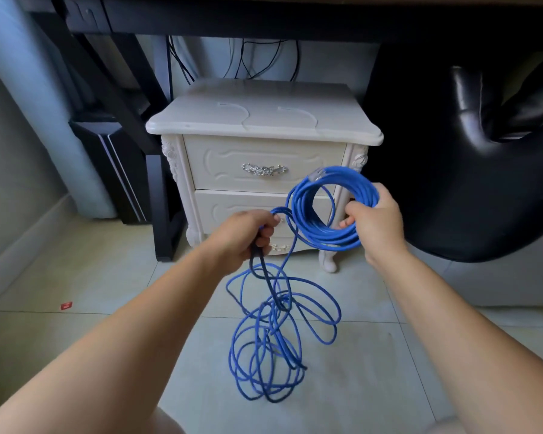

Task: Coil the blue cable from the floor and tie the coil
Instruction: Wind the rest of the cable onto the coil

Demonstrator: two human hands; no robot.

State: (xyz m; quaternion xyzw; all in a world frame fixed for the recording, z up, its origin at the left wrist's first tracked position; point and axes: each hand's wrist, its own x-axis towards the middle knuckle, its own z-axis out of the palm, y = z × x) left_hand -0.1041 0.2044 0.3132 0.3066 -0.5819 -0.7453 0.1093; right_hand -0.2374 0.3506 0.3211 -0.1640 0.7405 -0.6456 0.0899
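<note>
Our right hand (373, 220) grips the coil (326, 238) of blue cable (355, 177) at two o'clock, fingers curled through its loops. Our left hand (248, 233), near the centre, is closed round the strand that feeds it. The rest lies as a loose tangle (271, 311) on the floor (107, 277) at six o'clock, below the cabinet (264, 120) at twelve. We should let each length slide through the left fist to shed twists, match it to the loops already made, and lift slowly so the tangle does not knot.
</note>
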